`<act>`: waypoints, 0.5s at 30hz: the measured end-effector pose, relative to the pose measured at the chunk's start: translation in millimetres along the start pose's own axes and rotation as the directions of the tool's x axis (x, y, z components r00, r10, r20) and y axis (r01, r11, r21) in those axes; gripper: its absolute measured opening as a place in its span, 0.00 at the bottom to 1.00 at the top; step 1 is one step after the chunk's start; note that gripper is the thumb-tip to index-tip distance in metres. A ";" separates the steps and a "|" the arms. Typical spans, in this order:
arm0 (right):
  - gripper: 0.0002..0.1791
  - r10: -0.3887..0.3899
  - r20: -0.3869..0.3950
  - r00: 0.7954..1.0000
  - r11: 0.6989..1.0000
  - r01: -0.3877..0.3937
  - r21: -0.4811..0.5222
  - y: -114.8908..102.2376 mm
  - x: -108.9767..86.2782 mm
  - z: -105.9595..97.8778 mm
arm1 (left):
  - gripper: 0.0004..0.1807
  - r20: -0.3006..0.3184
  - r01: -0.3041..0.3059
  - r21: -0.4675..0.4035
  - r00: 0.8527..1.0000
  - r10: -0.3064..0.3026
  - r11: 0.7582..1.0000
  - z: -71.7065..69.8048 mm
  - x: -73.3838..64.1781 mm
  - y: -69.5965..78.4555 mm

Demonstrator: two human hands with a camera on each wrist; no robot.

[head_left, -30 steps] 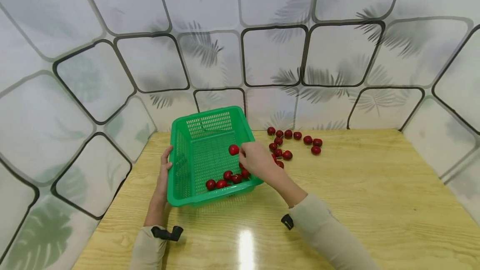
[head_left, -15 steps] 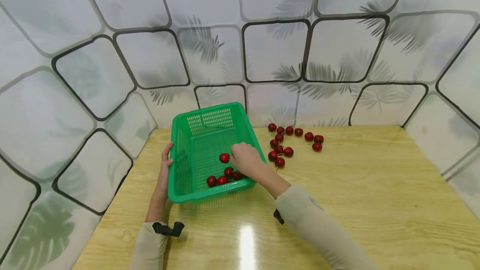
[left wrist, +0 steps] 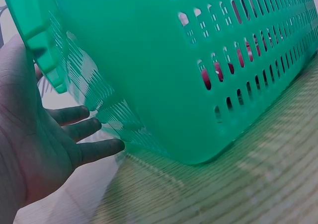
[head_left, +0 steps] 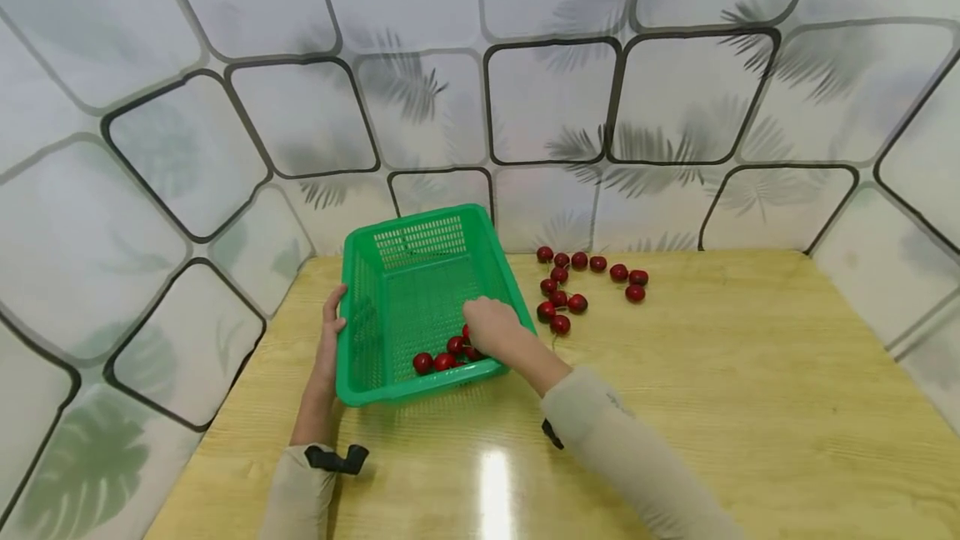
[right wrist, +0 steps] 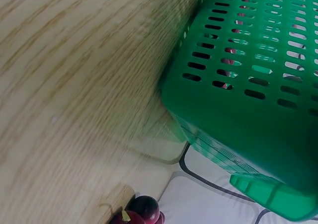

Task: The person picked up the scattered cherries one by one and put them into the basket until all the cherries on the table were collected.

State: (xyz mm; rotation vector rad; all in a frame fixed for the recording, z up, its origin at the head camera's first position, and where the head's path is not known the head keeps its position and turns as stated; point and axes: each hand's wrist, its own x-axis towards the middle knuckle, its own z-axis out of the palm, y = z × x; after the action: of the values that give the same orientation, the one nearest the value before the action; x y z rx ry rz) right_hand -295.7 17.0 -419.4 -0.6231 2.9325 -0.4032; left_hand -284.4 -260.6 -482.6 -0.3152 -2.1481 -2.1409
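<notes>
A green plastic basket [head_left: 431, 282] with slotted walls stands on the table, tipped a little in the head view. My left hand [head_left: 330, 340] is at its left side, fingertips against the outside of the rim. In the left wrist view that hand's fingers [left wrist: 99, 152] lie nearly straight beside the wall. My right hand [head_left: 495, 332] reaches over the right rim into the basket, low over the near right corner. Its fingers curl down, with a red cherry [head_left: 467, 332] showing partly at the fingertips. Several dark red cherries [head_left: 423, 363] lie along the basket's near side, some hidden by the hand.
Right of the basket, several loose cherries [head_left: 559, 299] with stems lie near the back of the wooden table [head_left: 712, 373]. A patterned wall covering [head_left: 547, 107] rises behind and at both sides.
My right hand has moved left over the basket and then lowered into it with a cherry at its fingertips. My left hand stays at the basket's side.
</notes>
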 end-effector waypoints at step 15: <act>0.15 -0.023 -0.058 0.998 1.000 0.023 -0.012 -0.6 -2.7 1.6 | 0.31 0.006 -0.011 0.004 1.000 0.011 1.000 0.5 -0.2 -0.8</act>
State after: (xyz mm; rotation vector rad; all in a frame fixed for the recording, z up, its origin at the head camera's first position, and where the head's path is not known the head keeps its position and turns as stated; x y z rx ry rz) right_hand -292.7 17.3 -420.5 -0.6580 2.9871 -0.4143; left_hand -284.4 -260.2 -483.5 -0.3327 -2.1482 -2.1325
